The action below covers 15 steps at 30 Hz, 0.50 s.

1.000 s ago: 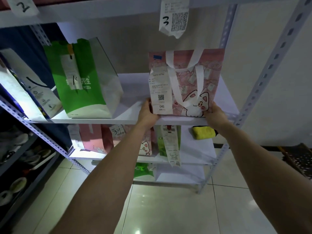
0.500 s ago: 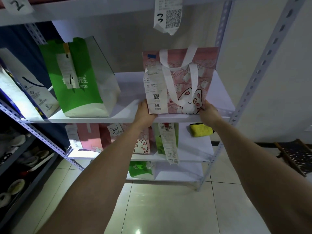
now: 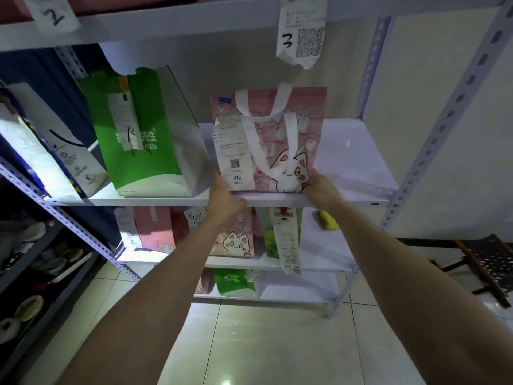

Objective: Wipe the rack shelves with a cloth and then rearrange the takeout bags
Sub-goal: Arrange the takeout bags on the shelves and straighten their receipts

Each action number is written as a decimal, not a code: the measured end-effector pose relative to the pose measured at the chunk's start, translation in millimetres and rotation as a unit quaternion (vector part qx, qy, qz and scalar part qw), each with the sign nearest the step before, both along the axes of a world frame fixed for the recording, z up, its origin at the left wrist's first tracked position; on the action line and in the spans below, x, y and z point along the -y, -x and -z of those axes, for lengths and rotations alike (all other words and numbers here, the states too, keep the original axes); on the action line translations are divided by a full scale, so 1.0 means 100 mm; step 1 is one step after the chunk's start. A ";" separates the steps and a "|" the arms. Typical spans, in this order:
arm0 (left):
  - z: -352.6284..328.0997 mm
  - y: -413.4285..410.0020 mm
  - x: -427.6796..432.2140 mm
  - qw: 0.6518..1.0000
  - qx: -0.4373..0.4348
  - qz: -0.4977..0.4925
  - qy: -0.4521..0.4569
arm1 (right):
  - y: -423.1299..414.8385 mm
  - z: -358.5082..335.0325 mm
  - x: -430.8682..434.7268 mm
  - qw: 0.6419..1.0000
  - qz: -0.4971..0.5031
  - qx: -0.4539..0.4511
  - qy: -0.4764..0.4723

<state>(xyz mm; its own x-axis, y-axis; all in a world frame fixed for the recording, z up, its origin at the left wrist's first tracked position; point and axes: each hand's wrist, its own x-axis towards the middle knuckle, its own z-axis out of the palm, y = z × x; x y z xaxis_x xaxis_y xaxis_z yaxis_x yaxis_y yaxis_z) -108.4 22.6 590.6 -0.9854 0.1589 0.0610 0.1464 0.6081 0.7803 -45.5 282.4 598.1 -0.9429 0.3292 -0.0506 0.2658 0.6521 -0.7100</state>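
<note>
Pink cat bag [image 3: 301, 126], contents hidden, slid left beside green bag [image 3: 147, 162], grasped by left hand [image 3: 225, 196] and right hand [image 3: 322, 187].

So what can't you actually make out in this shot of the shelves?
All in the head view:
Receipt on the pink cat bag: print too small; only 046 reads.
Yellow cloth on the lower shelf: partly hidden by the right forearm.
Top shelf: contents cut off by the upper edge.
Green pizza bag: contents hidden by its own walls.
</note>
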 end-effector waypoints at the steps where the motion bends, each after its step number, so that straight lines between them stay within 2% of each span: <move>1: -0.02 0.04 0.10 1.000 0.003 -0.005 0.009 | 0.08 -0.01 0.13 1.000 -0.008 0.006 0.004; 4: -0.12 0.14 0.31 0.999 0.018 -0.004 0.047 | 0.24 -0.07 0.38 1.000 -0.003 0.013 0.023; 6: -0.10 0.07 0.43 0.999 -0.009 -0.001 0.044 | 0.20 -0.07 0.49 0.997 0.043 -0.020 0.066; 8: 0.06 -0.12 0.59 0.996 -0.083 -0.008 0.012 | -0.01 -0.01 0.70 0.973 0.150 -0.125 0.122; 10: 0.32 -0.28 0.79 0.986 -0.160 -0.041 -0.012 | -0.26 0.16 1.00 0.922 0.276 -0.254 0.100; 11: 0.46 -0.33 0.89 0.983 -0.174 -0.057 -0.017 | -0.36 0.29 1.19 0.908 0.299 -0.285 0.073; 12: 0.60 -0.34 1.00 0.985 -0.163 -0.061 -0.017 | -0.44 0.43 1.41 0.912 0.286 -0.287 0.058; 13: 0.73 -0.31 1.10 0.990 -0.131 -0.054 -0.007 | -0.49 0.58 1.62 0.932 0.243 -0.263 0.055; 15: 0.97 -0.17 1.28 0.998 -0.038 -0.035 0.031 | -0.47 0.92 1.98 0.978 0.124 -0.158 0.058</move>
